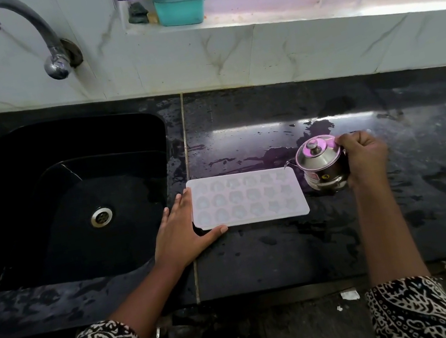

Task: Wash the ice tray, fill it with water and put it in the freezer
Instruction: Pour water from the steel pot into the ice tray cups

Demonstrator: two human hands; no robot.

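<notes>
Hands (180,230) either side of ice tray (246,197)

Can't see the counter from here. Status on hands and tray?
Left hand open against tray end. Right hand grips pot, spout at tray corner. Tray flat on counter, unobstructed.

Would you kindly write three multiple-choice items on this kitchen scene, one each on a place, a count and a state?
1. Where does the ice tray lie?
A. on the black counter, right of the sink
B. inside the sink
C. on the window ledge

2. How many rows of moulds does the tray have?
A. two
B. three
C. five

3. What is the right hand doing?
A. lying flat on the counter
B. turning the tap
C. gripping the steel pot

Answers:
1 A, the tray rests on the counter beside the basin.
2 B, three rows show.
3 C, its fingers curl round the pot.
</notes>
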